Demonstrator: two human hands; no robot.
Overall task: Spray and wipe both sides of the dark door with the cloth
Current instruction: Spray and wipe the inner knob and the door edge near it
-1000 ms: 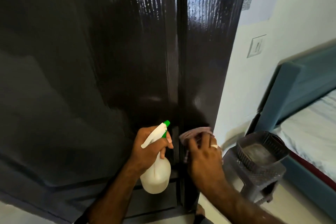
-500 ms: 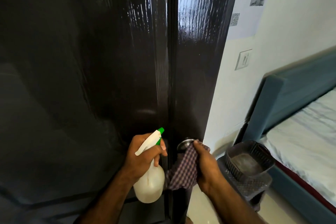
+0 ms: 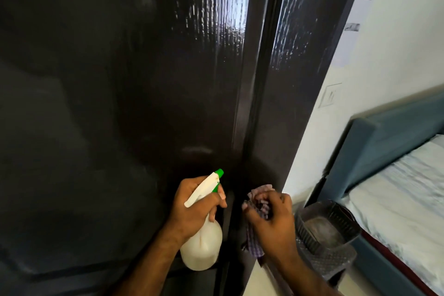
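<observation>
The glossy dark door (image 3: 149, 94) fills the left and centre, with its dark frame (image 3: 305, 84) to the right. My left hand (image 3: 192, 206) grips a white spray bottle (image 3: 201, 245) with a green nozzle, pointed up and right toward the door's edge. My right hand (image 3: 274, 221) holds the checked cloth (image 3: 258, 202) bunched against the door's edge, where the handle was seen earlier. The handle is hidden under the cloth and hand. Part of the cloth hangs below my fingers.
A dark plastic basket (image 3: 324, 226) sits on a grey stool (image 3: 336, 259) just right of my right hand. A bed with a blue headboard (image 3: 389, 137) and pale sheet stands at the right. The white wall (image 3: 396, 50) carries a switch and a paper notice.
My right hand went from pressing the cloth flat on the door to wrapping it round the handle and bunching it. The left hand and bottle stayed put. The view shifted slightly.
</observation>
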